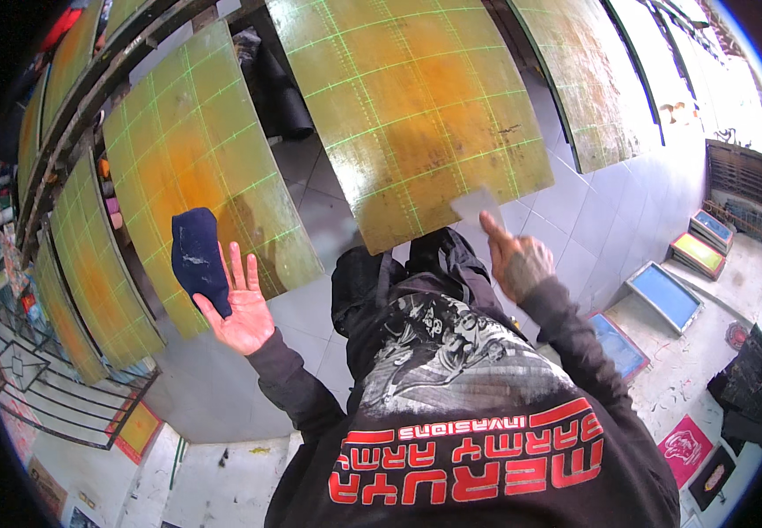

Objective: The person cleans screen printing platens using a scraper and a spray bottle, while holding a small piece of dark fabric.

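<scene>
A person's left hand [245, 315] spreads its fingers wide, palm up and ungripped, with a dark navy cloth piece [198, 257] between thumb and fingers, over the left board [165, 132]; whether the cloth touches the board cannot be told. The right hand [520, 264] grasps a pale translucent card [478, 208] beside the near edge of the central board [416, 106]. Tiled floor [574, 220] opens to the right; a narrow gap parts the two boards.

Harsh glare bleaches the curving upper right.
</scene>
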Demonstrator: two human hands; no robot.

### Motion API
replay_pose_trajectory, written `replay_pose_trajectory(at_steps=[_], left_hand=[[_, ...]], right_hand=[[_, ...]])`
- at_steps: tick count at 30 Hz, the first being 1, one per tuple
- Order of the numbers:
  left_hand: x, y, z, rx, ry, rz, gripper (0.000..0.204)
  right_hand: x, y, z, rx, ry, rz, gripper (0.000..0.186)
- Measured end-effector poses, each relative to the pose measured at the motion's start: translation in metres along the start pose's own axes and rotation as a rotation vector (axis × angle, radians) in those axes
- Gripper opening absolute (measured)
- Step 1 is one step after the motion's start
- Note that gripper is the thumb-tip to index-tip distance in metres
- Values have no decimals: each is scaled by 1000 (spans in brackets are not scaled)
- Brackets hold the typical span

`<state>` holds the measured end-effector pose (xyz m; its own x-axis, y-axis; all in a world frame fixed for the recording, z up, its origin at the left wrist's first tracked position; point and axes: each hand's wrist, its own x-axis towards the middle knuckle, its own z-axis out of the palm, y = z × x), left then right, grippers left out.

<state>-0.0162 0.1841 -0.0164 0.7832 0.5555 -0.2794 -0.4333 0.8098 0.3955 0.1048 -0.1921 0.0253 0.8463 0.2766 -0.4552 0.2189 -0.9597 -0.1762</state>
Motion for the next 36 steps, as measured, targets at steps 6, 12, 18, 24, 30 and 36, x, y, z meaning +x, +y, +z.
replay_pose_trajectory(at_steps=[6,12,18,24,30,36], left_hand=[[7,-2,4,65,45,-4,68],[16,-7,14,44,20,-13,67],[11,-3,14,85,19,11,65],[6,-5,8,94,31,23,68],[-7,-7,2,-4,46,57,67],[-18,-6,-3,-9,64,74,66]], right_hand=[[26,-27,13,74,61,16,47],[16,-23,30,1,177,-119,47],[15,-28,22,-22,-6,-56,47],[82,-44,16,31,185,-158,49],[22,-75,25,-95,-171,-140,59],[39,-95,28,-59,-121,-214,60]])
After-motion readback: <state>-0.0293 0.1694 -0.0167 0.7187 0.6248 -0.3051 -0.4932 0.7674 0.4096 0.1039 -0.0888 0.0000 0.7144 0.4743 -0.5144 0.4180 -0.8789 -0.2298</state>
